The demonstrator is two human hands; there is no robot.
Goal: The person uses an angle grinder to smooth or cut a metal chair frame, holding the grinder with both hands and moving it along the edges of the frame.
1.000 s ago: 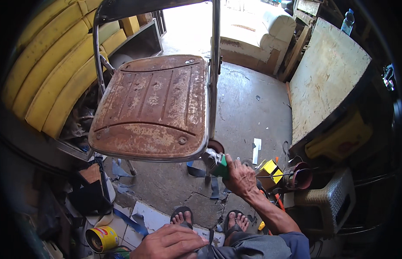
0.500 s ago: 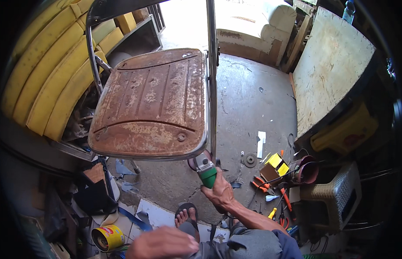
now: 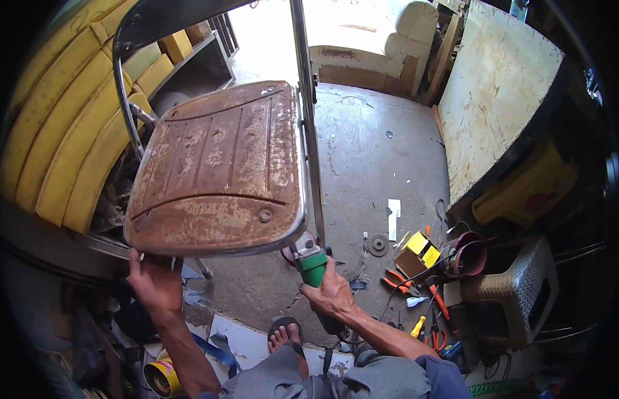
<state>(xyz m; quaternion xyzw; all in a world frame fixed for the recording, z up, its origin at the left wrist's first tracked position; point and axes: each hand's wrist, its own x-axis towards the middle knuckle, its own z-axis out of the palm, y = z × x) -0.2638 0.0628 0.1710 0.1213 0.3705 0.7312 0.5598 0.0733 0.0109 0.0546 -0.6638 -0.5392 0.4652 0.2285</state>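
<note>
A metal folding chair [image 3: 213, 163] with a rusty, worn seat and shiny tube frame stands before me. My left hand [image 3: 156, 284] grips the near left edge of its seat from below, the fingertips partly hidden under the rim. Closed around a green angle grinder [image 3: 313, 267], my right hand [image 3: 331, 291] is at the near right corner of the seat. The grinder's disc lies partly behind that corner, close to the chair's frame; whether it touches cannot be made out.
Right of the grinder lie orange-handled pliers [image 3: 397, 282], a yellow screwdriver [image 3: 417, 326], a yellow box [image 3: 418, 254] and a round metal disc [image 3: 378, 245]. A woven-pattern stool [image 3: 522, 299] lies beyond. Yellow cushions [image 3: 77, 133] line the left; a pale armchair [image 3: 376, 46] stands at the back.
My left hand has moved forward from near my lap to the seat's near left edge. My right hand still holds the grinder at the near right corner. The view has shifted slightly.
</note>
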